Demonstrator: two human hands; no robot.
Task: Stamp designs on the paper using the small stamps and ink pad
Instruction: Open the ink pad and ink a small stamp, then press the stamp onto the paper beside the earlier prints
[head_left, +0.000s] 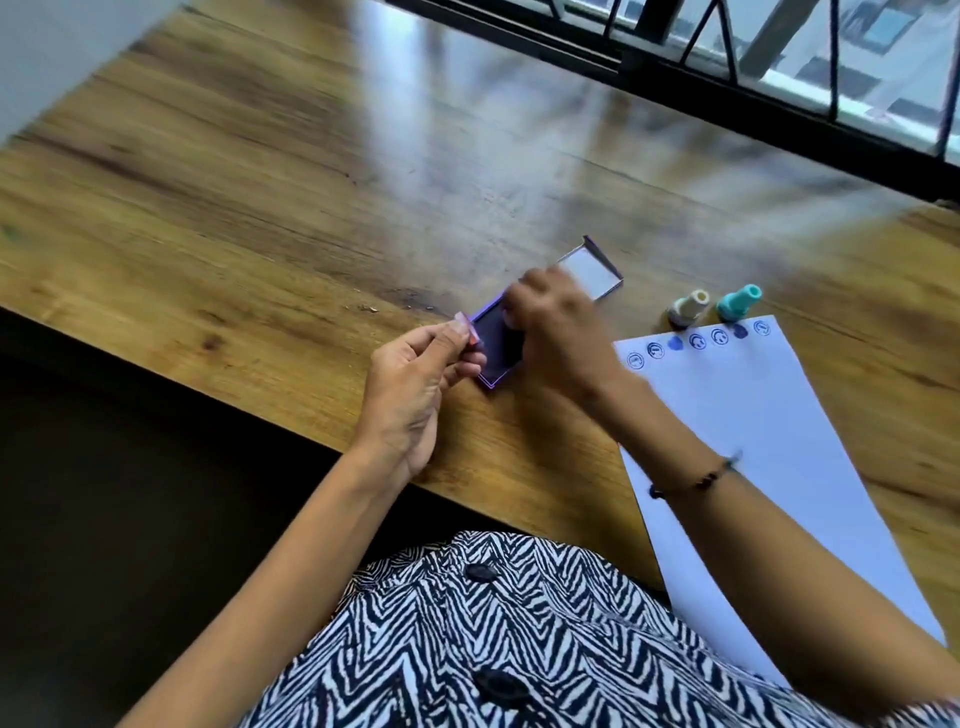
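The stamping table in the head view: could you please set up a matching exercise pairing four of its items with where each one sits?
Items:
1. teal stamp
2. cream stamp
3. ink pad
4. pink stamp

Places:
A. pinched in the left hand fingers
B. under the right hand, between both hands
C. nearest the paper top edge, farthest right
D. just left of the teal one, on the table

Pairs: 1-C, 2-D, 3-B, 4-A
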